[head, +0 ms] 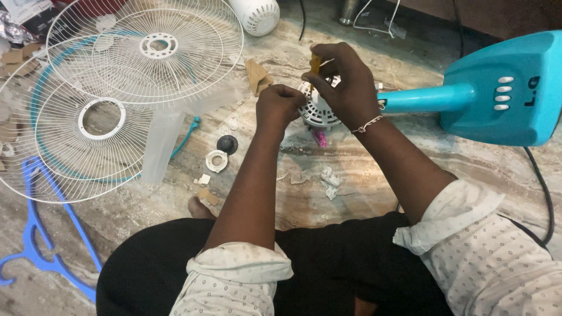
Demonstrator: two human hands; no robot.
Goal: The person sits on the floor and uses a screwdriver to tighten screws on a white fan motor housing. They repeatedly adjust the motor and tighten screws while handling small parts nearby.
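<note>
A white fan motor housing (316,110) lies on the marble floor, joined to a turquoise neck (426,98) and turquoise base (508,88). My right hand (345,82) is over the motor, its fingers closed on a thin yellow-handled tool (315,63) held upright. My left hand (280,105) is curled shut beside the motor's left side, touching it; what it grips is hidden.
Two white wire fan guards (146,52) (76,129) and a clear fan blade (161,143) lie at left. A black cap (227,144), a white ring (216,160), paper scraps (329,180), a blue hanger (41,234) and a black cable (544,187) sit around.
</note>
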